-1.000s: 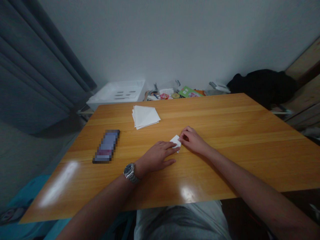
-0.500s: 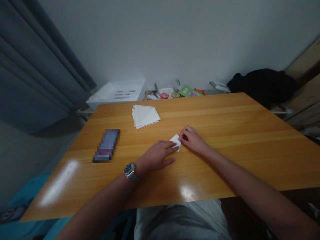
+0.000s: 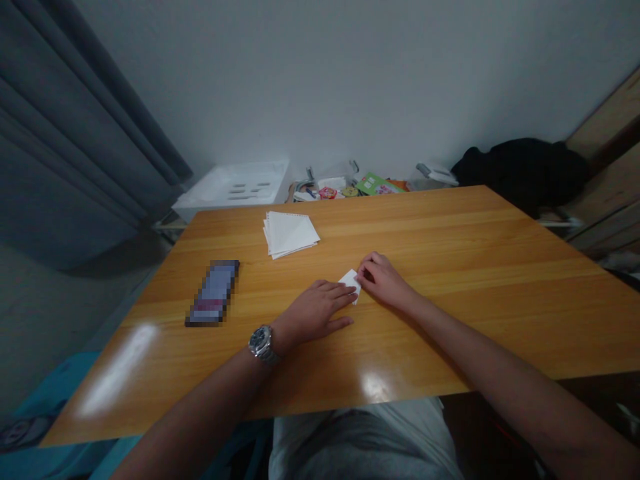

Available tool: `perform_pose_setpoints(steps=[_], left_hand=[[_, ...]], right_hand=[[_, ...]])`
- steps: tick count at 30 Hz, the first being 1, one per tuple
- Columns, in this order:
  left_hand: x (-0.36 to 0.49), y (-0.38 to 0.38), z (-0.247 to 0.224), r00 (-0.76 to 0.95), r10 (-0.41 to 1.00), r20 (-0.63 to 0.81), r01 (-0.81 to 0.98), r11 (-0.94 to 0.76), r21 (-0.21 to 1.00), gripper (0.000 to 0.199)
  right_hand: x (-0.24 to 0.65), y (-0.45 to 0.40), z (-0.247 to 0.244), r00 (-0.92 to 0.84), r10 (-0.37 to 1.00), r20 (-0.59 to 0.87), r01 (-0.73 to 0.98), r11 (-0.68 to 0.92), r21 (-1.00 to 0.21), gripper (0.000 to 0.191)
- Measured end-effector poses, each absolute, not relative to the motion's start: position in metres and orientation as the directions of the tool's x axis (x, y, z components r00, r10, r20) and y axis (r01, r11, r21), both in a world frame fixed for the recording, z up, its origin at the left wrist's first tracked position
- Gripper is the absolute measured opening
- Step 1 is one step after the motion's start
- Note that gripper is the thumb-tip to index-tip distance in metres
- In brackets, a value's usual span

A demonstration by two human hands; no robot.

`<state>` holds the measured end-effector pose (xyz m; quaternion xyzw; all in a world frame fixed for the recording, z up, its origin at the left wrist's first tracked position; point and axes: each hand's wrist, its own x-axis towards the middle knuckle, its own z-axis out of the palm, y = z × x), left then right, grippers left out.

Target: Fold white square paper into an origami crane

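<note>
A small white piece of folded paper (image 3: 351, 279) lies on the wooden table (image 3: 450, 253) between my hands. My left hand (image 3: 320, 310) rests flat over its near left part, fingers stretched out and thumb apart, with a metal watch on the wrist. At the paper's right corner, my right hand (image 3: 379, 277) is closed in a pinch, its thumb and index fingertips on the edge. The left fingers cover some of the paper, so its full outline is hidden.
A stack of white paper sheets (image 3: 290, 235) lies toward the back. To the left is a phone (image 3: 213, 293) with a blurred screen. Behind the table stand a white plastic tray (image 3: 250, 181), a green packet (image 3: 375, 184) and a black cloth heap (image 3: 525, 173).
Almost nothing differs. My left fingers have shifted very slightly over the paper, while the right hand keeps its pinch at the corner.
</note>
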<state>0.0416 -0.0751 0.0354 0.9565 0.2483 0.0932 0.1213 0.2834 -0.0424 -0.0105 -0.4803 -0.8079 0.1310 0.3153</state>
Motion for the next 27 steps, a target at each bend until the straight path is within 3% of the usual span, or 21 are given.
perform_pose_setpoints(steps=[10, 17, 27], left_hand=[[0.0408, -0.0741, 0.0338, 0.863, 0.492, 0.112, 0.455, -0.854, 0.252, 0.050], [0.0401, -0.0753, 0.0331, 0.859, 0.498, 0.117, 0.460, -0.852, 0.248, 0.050], [0.0386, -0.0767, 0.0335, 0.862, 0.498, 0.094, 0.465, -0.851, 0.245, 0.050]], right_hand=[[0.2827, -0.0441, -0.0123, -0.355, 0.856, 0.377, 0.726, 0.506, -0.466, 0.005], [0.2887, -0.0444, -0.0093, -0.401, 0.841, 0.364, 0.674, 0.540, -0.505, 0.006], [0.2911, -0.0450, -0.0111, -0.383, 0.855, 0.349, 0.725, 0.512, -0.461, 0.017]])
